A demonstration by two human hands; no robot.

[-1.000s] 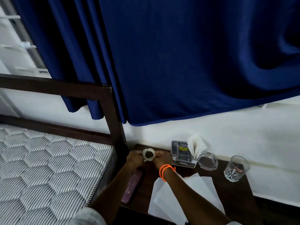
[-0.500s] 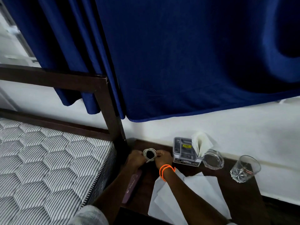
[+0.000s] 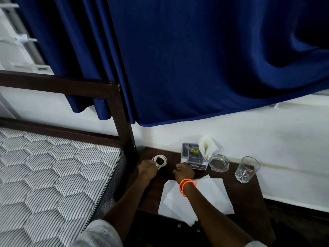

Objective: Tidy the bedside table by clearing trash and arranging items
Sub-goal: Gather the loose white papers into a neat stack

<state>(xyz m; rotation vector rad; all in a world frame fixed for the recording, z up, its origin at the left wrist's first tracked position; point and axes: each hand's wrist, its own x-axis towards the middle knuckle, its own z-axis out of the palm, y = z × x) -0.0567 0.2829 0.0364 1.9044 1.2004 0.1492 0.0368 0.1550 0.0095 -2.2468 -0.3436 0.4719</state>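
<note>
Dark wooden tabletop sits lower centre-right of frame, against a white wall. Left hand pinches a coiled white cable at the tabletop's far left corner, fingers curled onto the coil's near edge; can't tell if the coil rests on the wood or is lifted. Right hand is apart from the left, near centre, fingers curled into a loose fist with nothing visibly held, knuckles just beside the near edge of a small grey box with a yellow label. Orange bracelet on the right wrist. White tissue stands up from behind the box's right side. Clear glass ashtray is just right of the box, and a clear drinking glass stands upright further right, apart from the ashtray. White paper sheets lie overlapping on the near centre of the tabletop, partly under the right forearm. Mattress with hexagon pattern fills lower left, dark bed frame beside the tabletop. Blue curtain hangs across the upper frame.
</note>
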